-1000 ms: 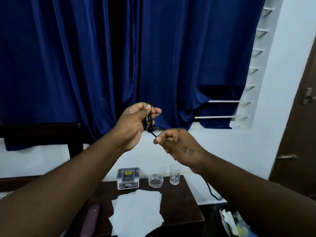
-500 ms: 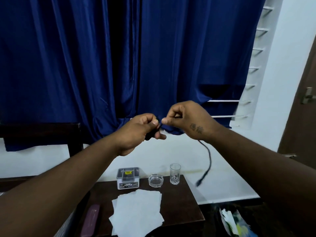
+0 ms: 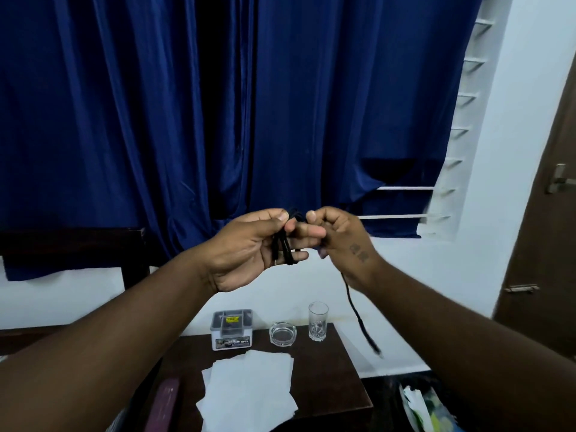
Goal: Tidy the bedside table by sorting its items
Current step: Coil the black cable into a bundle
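Both hands are up in front of the deep blue satin curtain (image 3: 156, 120), and it's all about the thin black cable (image 3: 282, 251). The left hand (image 3: 249, 247) has its fingers curled round a bundle of loops, thumb pressed down on top, and the loops poke out just below those fingertips. The right hand (image 3: 343, 238) sits right against the left fingertips. Its thumb and forefinger pinch the cable and its other fingers are tucked in, clenched round the strand. From under the right fingers the loose tail drops straight down and swings free, its blurred end hanging in the air.

Well below the fingers is the dark brown wooden bedside table (image 3: 327, 369). Directly under the left fingers stands a small clear plastic box with a yellow label (image 3: 232, 328). Beside it, beneath the gap between the two hands, is a round clear glass ashtray (image 3: 282, 333). Under the right fingers stands a tall clear drinking glass (image 3: 318, 321), upright, near the dangling tail but apart from it. Nearer the camera lie loose white paper sheets (image 3: 249, 391), overlapping, with a flat maroon case (image 3: 163, 406) to their left.
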Available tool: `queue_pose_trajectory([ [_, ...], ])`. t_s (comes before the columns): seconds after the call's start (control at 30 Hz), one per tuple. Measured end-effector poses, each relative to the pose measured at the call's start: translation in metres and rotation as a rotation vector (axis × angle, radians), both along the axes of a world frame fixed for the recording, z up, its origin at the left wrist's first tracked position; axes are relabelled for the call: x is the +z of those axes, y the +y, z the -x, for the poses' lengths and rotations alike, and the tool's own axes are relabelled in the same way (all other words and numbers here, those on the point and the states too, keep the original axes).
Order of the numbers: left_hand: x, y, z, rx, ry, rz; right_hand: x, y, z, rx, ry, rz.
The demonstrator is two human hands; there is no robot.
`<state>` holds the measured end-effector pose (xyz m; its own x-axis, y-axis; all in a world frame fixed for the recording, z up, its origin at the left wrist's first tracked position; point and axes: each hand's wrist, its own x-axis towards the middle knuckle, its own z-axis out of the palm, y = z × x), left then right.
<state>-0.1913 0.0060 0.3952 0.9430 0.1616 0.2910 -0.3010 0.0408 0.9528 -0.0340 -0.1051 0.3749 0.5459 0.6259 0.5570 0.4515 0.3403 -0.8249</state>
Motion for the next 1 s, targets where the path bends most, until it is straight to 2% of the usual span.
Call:
queue_pose_trajectory([
  [0.1, -0.006, 0.001, -0.001, 0.002, -0.028, 0.053, -0.02, 0.005, 0.004, 0.012, 0.122, -0.026],
  [0.3, -0.005, 0.002, -0.003, 0.011, -0.118, 0.173, -0.049, 0.011, 0.022, 0.077, 0.178, 0.028],
  [0.53, -0.017, 0.012, -0.011, 0.282, -0.098, 0.044, -0.062, 0.013, 0.03, 0.025, -0.072, 0.26],
  [0.73, -0.026, 0.019, -0.016, 0.385, 0.035, -0.185, -0.034, -0.002, 0.032, -0.064, -0.588, 0.578],
  [0.9, -0.037, 0.026, -0.016, 0.431, 0.034, -0.37, 0.007, -0.018, 0.034, -0.018, -0.688, 0.554],
  [1.0, -0.04, 0.022, -0.016, 0.354, 0.064, -0.38, 0.025, -0.021, 0.028, -0.009, -0.738, 0.465],
])
